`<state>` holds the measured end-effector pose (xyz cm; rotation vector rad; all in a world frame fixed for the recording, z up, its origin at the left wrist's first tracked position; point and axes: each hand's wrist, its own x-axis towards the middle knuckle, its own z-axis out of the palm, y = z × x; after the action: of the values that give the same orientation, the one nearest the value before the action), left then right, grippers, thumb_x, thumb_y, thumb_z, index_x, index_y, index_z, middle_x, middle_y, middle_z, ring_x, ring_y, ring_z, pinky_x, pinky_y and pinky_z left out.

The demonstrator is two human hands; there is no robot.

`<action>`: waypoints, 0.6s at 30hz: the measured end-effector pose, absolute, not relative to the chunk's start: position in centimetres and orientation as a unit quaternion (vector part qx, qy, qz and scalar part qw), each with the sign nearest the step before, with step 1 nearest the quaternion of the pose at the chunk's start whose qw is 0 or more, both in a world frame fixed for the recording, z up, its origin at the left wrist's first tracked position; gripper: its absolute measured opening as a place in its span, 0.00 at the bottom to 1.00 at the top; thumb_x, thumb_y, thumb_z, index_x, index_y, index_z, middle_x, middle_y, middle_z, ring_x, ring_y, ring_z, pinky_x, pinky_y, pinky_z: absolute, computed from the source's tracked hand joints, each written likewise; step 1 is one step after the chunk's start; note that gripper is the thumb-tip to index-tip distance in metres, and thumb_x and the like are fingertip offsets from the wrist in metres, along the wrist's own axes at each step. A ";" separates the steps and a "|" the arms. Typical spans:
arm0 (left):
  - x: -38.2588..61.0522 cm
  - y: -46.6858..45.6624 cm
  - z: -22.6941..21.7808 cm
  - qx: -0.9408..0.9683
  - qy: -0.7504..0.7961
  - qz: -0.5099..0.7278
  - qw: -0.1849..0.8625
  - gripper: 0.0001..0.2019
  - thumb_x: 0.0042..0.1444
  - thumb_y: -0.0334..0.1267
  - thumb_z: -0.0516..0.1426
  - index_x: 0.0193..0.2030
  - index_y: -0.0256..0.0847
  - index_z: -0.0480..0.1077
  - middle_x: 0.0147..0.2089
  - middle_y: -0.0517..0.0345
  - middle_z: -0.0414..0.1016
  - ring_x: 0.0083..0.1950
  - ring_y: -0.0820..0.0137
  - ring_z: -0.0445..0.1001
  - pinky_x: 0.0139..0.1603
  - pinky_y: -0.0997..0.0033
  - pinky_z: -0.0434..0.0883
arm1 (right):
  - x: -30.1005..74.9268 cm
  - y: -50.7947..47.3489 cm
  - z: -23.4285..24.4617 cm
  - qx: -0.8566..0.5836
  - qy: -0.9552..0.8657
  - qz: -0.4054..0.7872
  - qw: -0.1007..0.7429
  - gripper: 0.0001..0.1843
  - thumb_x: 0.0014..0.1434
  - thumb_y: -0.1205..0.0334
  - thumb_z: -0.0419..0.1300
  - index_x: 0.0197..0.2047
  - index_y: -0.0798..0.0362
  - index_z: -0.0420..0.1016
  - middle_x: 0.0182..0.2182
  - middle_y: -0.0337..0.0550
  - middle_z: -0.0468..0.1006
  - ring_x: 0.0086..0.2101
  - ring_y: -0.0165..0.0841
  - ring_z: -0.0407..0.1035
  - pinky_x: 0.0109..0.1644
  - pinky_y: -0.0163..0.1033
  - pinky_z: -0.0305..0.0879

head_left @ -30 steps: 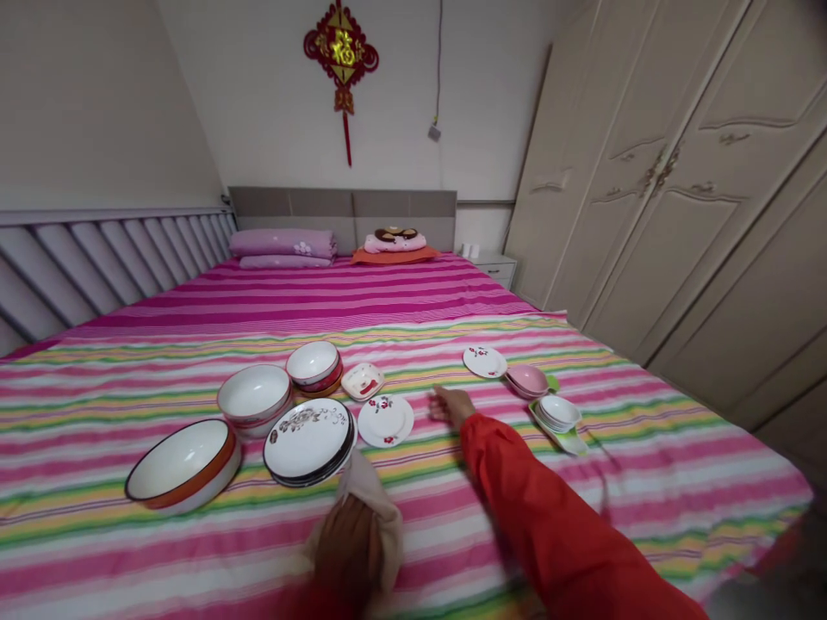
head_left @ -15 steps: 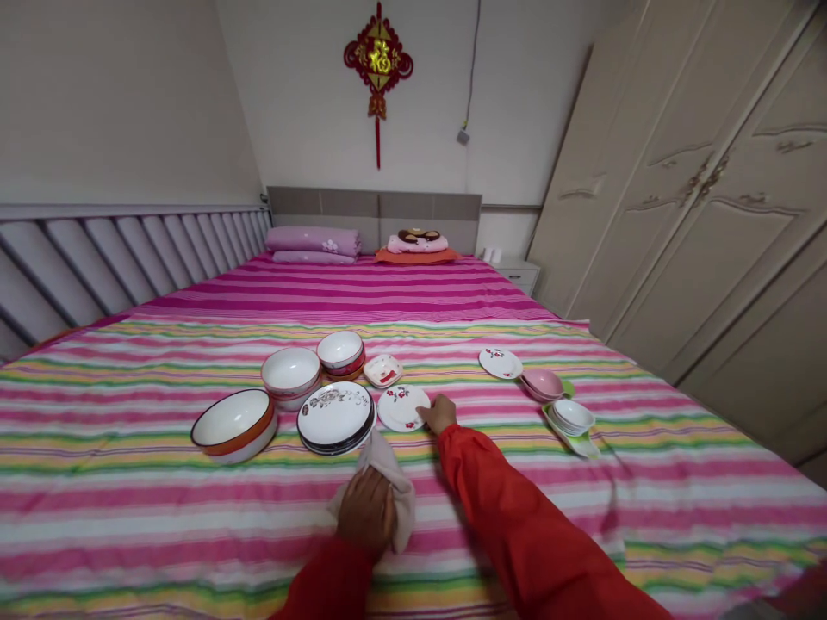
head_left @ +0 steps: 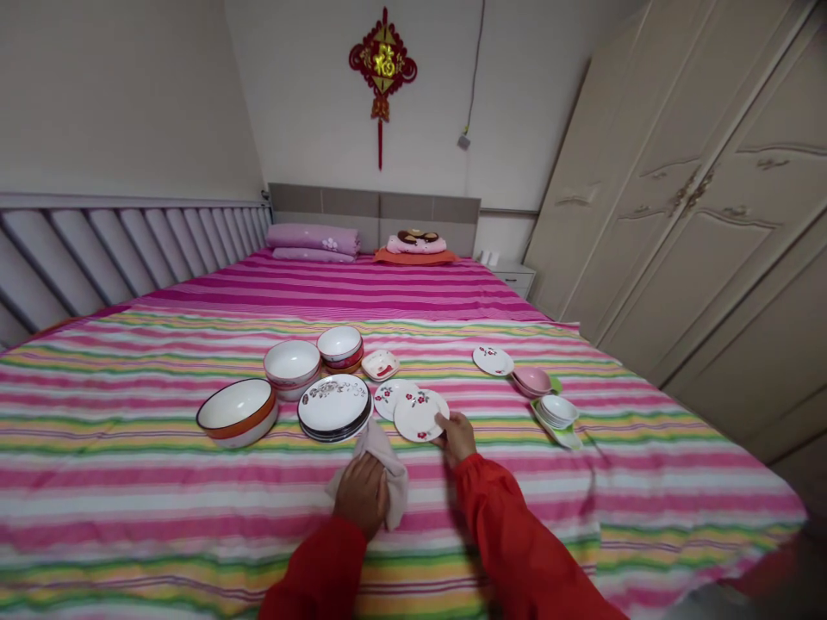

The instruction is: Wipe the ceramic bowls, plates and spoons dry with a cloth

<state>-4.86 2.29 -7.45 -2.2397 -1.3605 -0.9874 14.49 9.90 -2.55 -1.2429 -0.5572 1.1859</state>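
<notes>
My right hand [head_left: 457,437] grips the right edge of a small white plate [head_left: 419,417] with red flowers, thumb on top. That plate is raised and partly covers a matching flowered plate [head_left: 388,398] lying on the striped sheet. Under my left hand [head_left: 363,492] is a pale cloth [head_left: 388,465], bunched with its fingers closed around it. The cloth's tip touches the front of a stack of dark-rimmed plates [head_left: 332,403]. Just behind the flowered plates sits a small square dish [head_left: 381,365] with a red pattern.
Left of the plates stand a large orange-banded bowl [head_left: 238,412], white bowls [head_left: 292,363] and red-sided bowls [head_left: 340,344]. To the right are another flowered plate [head_left: 493,361], pink bowls [head_left: 531,381] and small white bowls [head_left: 559,408] on a green-edged dish. A wardrobe [head_left: 711,215] flanks the bed.
My right hand has lifted the top flowered plate and drawn it right, exposing the matching plate beneath. My left hand stays on the cloth. The view has shifted slightly.
</notes>
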 end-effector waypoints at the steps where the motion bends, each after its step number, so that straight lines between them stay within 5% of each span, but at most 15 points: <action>1: -4.9 2.3 -7.5 -0.787 -0.475 -0.352 0.174 0.13 0.56 0.29 0.46 0.45 0.37 0.68 0.43 0.48 0.76 0.48 0.63 0.72 0.51 0.58 0.66 | 14.4 8.8 -2.6 -0.520 -0.234 0.533 0.625 0.15 0.39 0.60 0.66 0.30 0.52 0.65 0.20 0.35 0.74 0.20 0.31 0.70 0.19 0.35 0.70; 7: -4.7 2.0 -6.8 -0.749 -0.506 -0.427 0.042 0.11 0.56 0.34 0.48 0.38 0.40 0.70 0.40 0.50 0.77 0.44 0.63 0.74 0.45 0.61 0.67 | 13.9 4.1 -3.6 -0.441 -0.218 0.606 0.625 0.21 0.42 0.58 0.67 0.41 0.54 0.73 0.29 0.41 0.79 0.25 0.33 0.73 0.22 0.35 0.71; 12: -4.7 2.4 -5.2 -0.623 -0.591 -0.510 -0.031 0.15 0.61 0.40 0.42 0.30 0.41 0.65 0.25 0.57 0.72 0.28 0.67 0.71 0.29 0.69 0.67 | 13.8 3.2 -4.4 -0.430 -0.239 0.602 0.628 0.24 0.43 0.55 0.67 0.44 0.55 0.74 0.30 0.41 0.79 0.25 0.32 0.72 0.23 0.36 0.71; 18: -1.4 3.6 -1.2 -0.575 -0.592 -0.550 -0.126 0.19 0.63 0.46 0.39 0.35 0.39 0.66 0.30 0.56 0.74 0.32 0.69 0.72 0.31 0.72 0.69 | 13.9 3.5 -5.1 -0.433 -0.248 0.603 0.623 0.27 0.44 0.50 0.66 0.46 0.55 0.73 0.32 0.43 0.79 0.28 0.35 0.73 0.26 0.38 0.71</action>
<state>-1.41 3.60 -1.20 -1.9660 -2.0263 -1.8823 13.87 3.45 -5.13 -0.9937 -0.5700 1.3840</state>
